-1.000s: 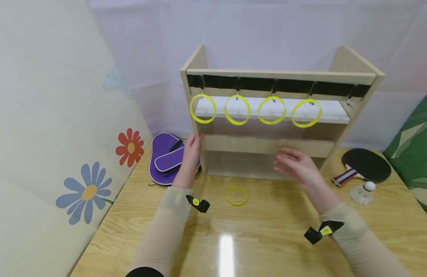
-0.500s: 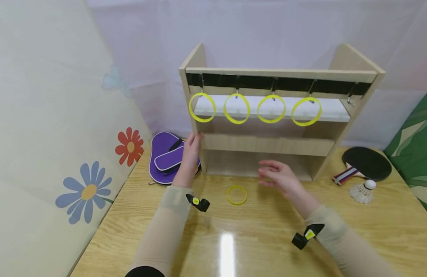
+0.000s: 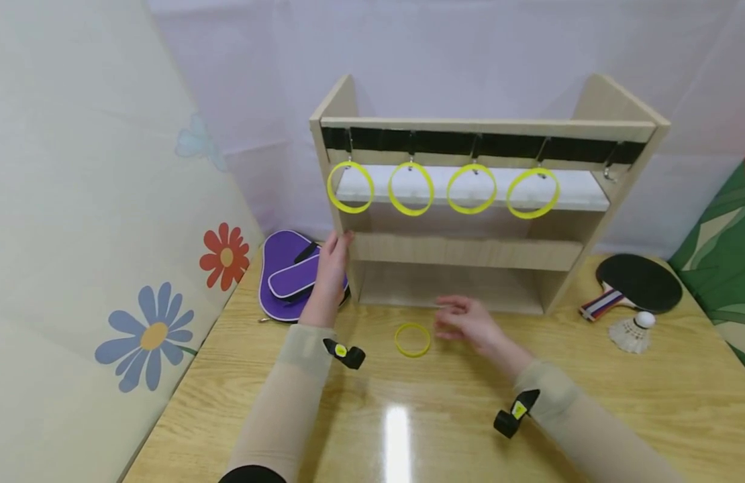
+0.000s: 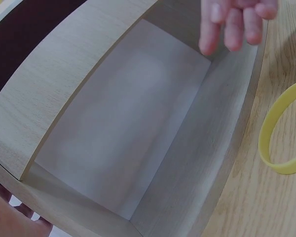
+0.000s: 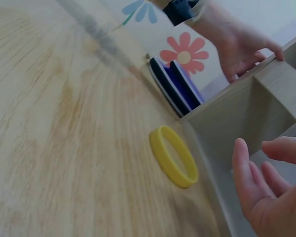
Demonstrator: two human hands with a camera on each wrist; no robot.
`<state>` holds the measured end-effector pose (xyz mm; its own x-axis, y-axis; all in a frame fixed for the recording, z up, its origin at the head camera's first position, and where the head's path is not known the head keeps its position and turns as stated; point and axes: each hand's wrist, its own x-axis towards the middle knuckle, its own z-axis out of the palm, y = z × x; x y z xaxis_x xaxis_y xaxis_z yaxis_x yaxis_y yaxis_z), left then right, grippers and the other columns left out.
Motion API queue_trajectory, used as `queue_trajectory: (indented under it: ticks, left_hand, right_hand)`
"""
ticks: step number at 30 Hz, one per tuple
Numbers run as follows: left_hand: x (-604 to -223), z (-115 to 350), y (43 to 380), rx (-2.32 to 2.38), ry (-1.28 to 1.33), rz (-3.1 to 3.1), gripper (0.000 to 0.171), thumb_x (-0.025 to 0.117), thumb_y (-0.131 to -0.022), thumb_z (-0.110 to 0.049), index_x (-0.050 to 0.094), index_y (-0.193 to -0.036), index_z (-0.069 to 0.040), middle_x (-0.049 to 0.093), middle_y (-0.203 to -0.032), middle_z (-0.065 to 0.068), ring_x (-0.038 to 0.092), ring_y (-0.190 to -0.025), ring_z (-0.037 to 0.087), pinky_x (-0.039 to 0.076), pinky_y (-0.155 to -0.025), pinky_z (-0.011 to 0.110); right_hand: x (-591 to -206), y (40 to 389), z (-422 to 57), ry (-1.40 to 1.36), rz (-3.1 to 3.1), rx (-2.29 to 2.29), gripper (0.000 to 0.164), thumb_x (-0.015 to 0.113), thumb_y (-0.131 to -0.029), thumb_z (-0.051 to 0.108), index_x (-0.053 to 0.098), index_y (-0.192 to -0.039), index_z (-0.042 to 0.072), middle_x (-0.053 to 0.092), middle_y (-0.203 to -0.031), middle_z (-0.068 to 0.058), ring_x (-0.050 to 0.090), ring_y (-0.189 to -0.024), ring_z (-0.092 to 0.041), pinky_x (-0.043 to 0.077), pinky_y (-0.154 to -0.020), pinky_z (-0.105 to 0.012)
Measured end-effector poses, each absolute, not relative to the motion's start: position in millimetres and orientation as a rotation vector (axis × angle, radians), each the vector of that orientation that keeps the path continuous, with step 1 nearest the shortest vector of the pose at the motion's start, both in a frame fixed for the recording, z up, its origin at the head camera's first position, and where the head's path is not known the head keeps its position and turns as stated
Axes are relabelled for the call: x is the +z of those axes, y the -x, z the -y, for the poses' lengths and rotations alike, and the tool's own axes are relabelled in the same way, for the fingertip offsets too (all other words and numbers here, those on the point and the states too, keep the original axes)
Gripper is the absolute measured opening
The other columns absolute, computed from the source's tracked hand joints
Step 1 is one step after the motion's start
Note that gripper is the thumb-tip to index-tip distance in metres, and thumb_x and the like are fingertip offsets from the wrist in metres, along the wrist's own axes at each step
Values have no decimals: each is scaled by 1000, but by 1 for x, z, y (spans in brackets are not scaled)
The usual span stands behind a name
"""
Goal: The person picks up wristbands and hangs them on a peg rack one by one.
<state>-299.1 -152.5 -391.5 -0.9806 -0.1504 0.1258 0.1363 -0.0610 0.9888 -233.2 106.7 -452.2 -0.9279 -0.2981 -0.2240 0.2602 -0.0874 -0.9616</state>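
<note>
My left hand (image 3: 331,275) grips the left side panel of a small wooden shelf (image 3: 466,251), the thumb on its front edge and the fingers behind, as the right wrist view shows. Flat on the table before the shelf lies a yellow silicone wristband (image 5: 164,160). Just right of that band hovers my right hand (image 3: 469,325), fingers loosely bent and apart, holding nothing. Several matching yellow bands hang from hooks along the shelf's black strip (image 3: 505,145), the leftmost band (image 3: 350,210) near the side panel. At the right end, one hook (image 3: 609,173) carries no band.
A purple paddle case (image 3: 288,275) lies left of the shelf, behind my left hand. To the right are a black table tennis paddle (image 3: 638,283) and a white shuttlecock (image 3: 631,334). Flowered cloth walls stand on both sides.
My right hand has moved left and toward the table's front, from before the shelf's lower opening to beside the loose yellow wristband. The left hand keeps its grip on the panel.
</note>
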Motion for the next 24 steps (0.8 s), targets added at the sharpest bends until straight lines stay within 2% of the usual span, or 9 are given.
queue_trajectory:
  ticks: [4, 10, 24]
  left_hand:
    - [-391, 152, 300, -2150, -14, 2009, 34, 46, -99, -25, 57, -125, -5, 60, -104, -1, 55, -99, 14, 43, -92, 29]
    - [-395, 152, 300, -2158, -17, 2019, 39, 45, -100, -26, 54, -132, -6, 60, -114, 6, 53, -105, 15, 41, -97, 31]
    - [-394, 155, 302, -2143, 0, 2027, 44, 45, -100, -26, 52, -137, -4, 60, -116, 7, 54, -107, 16, 41, -99, 32]
  right_hand:
    - [-465, 236, -105, 29, -1839, -2032, 46, 55, -94, -7, 42, -137, -14, 63, -98, -11, 66, -81, -15, 60, -77, -31]
    - [-479, 236, -104, 24, -1839, -1998, 46, 54, -94, -7, 41, -137, -16, 63, -92, -9, 66, -76, -13, 60, -70, -28]
    - [-482, 234, -94, -1, -1914, -1935, 44, 58, -93, -4, 45, -134, -14, 64, -96, -11, 63, -72, -13, 58, -63, -26]
